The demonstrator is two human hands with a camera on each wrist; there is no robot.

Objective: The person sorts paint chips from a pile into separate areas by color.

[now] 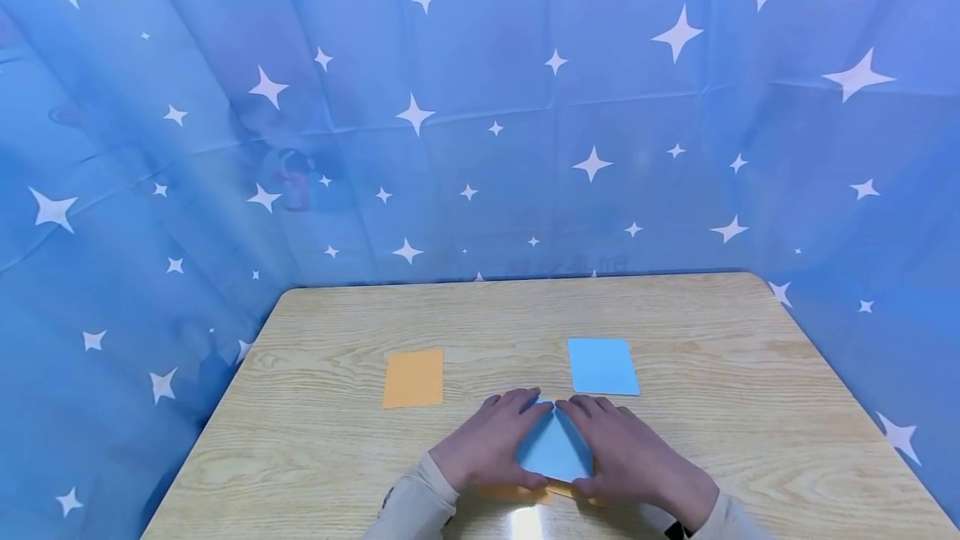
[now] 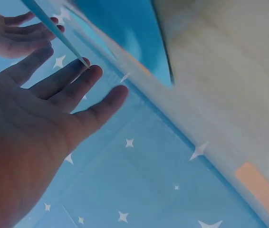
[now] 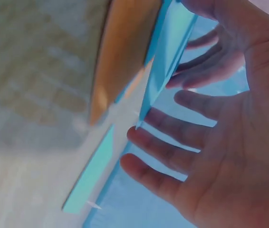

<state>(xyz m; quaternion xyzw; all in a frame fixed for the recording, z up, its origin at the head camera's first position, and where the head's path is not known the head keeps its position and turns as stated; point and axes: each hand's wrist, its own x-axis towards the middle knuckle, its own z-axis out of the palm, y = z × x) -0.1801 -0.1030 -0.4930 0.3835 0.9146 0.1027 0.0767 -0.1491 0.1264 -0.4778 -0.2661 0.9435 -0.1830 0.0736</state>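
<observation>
A blue square card (image 1: 555, 447) is held between both hands near the front of the table. My left hand (image 1: 491, 444) grips its left side, thumb at the near edge and fingers at the far one. On the opposite side, my right hand (image 1: 630, 457) holds it the same way. Orange cards (image 1: 517, 494) show partly beneath, mostly hidden by the hands. In the right wrist view a tilted orange card (image 3: 125, 52) stands near the held card's edge. A darker blue card (image 2: 134, 38) slants up in the left wrist view; how these cards rest on each other is unclear.
An orange card (image 1: 414, 378) lies flat to the left on the wooden table (image 1: 315, 440). Another blue card (image 1: 603, 366) lies flat behind the right hand. A blue curtain with white stars (image 1: 487, 173) hangs behind and along the sides.
</observation>
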